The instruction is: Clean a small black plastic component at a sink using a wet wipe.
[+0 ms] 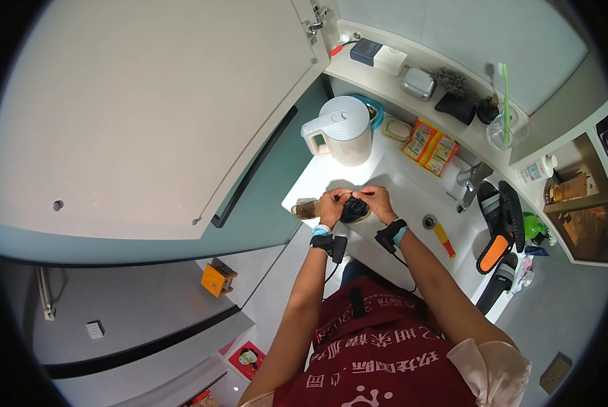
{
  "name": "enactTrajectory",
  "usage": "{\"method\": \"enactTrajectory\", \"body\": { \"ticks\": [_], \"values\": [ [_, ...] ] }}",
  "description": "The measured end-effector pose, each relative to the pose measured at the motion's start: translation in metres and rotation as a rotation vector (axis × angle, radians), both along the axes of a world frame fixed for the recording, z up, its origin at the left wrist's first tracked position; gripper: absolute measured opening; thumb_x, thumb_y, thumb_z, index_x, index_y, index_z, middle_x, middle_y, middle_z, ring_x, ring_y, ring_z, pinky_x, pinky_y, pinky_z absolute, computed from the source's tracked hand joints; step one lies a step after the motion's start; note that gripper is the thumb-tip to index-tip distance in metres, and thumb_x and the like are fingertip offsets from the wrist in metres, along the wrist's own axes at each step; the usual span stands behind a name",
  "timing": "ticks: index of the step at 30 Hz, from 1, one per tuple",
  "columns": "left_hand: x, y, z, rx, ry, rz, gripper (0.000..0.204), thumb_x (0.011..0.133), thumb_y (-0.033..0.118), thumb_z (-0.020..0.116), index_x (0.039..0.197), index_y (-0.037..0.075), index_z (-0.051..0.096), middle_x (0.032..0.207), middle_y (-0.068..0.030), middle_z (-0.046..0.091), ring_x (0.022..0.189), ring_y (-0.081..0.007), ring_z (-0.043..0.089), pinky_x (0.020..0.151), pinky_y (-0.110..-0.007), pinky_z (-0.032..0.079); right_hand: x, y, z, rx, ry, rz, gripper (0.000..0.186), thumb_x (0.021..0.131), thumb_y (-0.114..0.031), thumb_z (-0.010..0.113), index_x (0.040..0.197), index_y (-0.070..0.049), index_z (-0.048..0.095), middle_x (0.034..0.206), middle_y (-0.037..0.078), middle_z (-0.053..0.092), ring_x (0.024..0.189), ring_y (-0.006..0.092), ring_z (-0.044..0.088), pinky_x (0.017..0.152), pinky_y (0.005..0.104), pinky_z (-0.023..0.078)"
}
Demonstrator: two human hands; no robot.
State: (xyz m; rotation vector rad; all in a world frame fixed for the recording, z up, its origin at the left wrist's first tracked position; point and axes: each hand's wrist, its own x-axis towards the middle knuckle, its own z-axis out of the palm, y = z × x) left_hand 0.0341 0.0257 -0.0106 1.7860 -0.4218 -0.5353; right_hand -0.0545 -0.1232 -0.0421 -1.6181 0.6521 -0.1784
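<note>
My left hand (334, 203) and my right hand (374, 199) meet at a tan and black item (355, 210), which looks like a shoe, on the white sink's near left edge. Both hands pinch the top of its black part, fingertips close together. Its tan end (307, 209) sticks out left of my left hand; fingers partly hide the rest. Just beyond my hands stands a white lidded pitcher (345, 139). To the right, in the basin (404, 208), a yellow and red handled tool (444, 239) lies by the drain (429, 222).
A blue bowl (373, 106), soap box (397, 130) and yellow packet (431, 146) sit behind the faucet (471, 180) or left of it. Dark slippers (497, 237) rest at the sink's right. A shelf (412, 98) holds toiletries. A cabinet door (134, 115) fills the upper left; a red-aproned body is below.
</note>
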Motion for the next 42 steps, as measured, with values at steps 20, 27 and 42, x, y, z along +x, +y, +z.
{"method": "enactTrajectory", "body": {
  "ticks": [20, 27, 42],
  "values": [
    [-0.037, 0.013, 0.000, -0.041, 0.173, 0.269, 0.028, 0.088, 0.007, 0.074, 0.066, 0.002, 0.057, 0.062, 0.0007, 0.057, 0.049, -0.0058, 0.049, 0.043, -0.024, 0.039, -0.030, 0.005, -0.003, 0.277, 0.058, -0.135, 0.015, 0.086, -0.001, 0.071, 0.092, 0.011, 0.064, 0.075, 0.013, 0.068, 0.054, 0.0193, 0.067, 0.046, 0.0287, 0.055],
    [-0.037, 0.018, 0.016, -0.013, 0.083, 0.025, 0.027, 0.095, 0.006, 0.061, 0.071, -0.004, 0.059, 0.061, -0.0014, 0.056, 0.052, -0.0075, 0.054, 0.045, -0.025, 0.042, -0.035, 0.002, 0.001, 0.252, 0.063, -0.081, 0.018, 0.090, -0.002, 0.065, 0.097, 0.015, 0.063, 0.075, 0.015, 0.069, 0.053, 0.0198, 0.067, 0.046, 0.0293, 0.052],
    [-0.033, 0.020, 0.015, 0.039, 0.251, 0.186, 0.017, 0.091, 0.005, 0.068, 0.080, -0.008, 0.066, 0.066, -0.0077, 0.066, 0.049, -0.0158, 0.064, 0.047, -0.027, 0.055, -0.039, 0.007, 0.002, 0.201, -0.032, -0.128, 0.023, 0.089, -0.006, 0.068, 0.098, 0.015, 0.062, 0.082, 0.016, 0.069, 0.067, 0.0232, 0.071, 0.056, 0.0316, 0.060]
  ]
}}
